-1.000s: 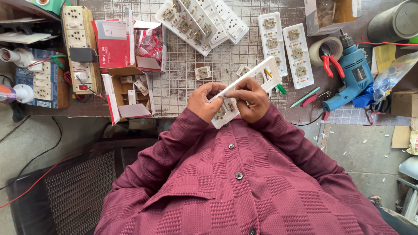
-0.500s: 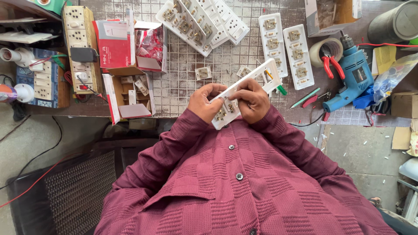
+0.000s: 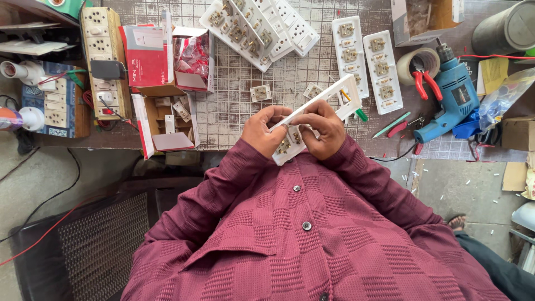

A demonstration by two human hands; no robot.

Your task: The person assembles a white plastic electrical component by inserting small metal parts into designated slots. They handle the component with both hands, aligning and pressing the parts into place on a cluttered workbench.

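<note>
Both hands hold a long white switch plate (image 3: 315, 114) at the near edge of the worktop (image 3: 234, 106), close to the person's chest. The left hand (image 3: 266, 129) is closed on its near end; the right hand (image 3: 324, 127) is closed on its middle. A blue drill (image 3: 451, 100) lies to the right, and more white plates (image 3: 365, 61) lie beyond.

Middle of white switch plate (image 3: 317, 114) behind fingers (image 3: 304, 120)

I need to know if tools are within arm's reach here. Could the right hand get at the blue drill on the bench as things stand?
Probably yes, once freed. The blue drill lies in the open on the bench's right side with nothing between it and the right hand. But that hand, with the left hand, holds the white switch plate.
</note>
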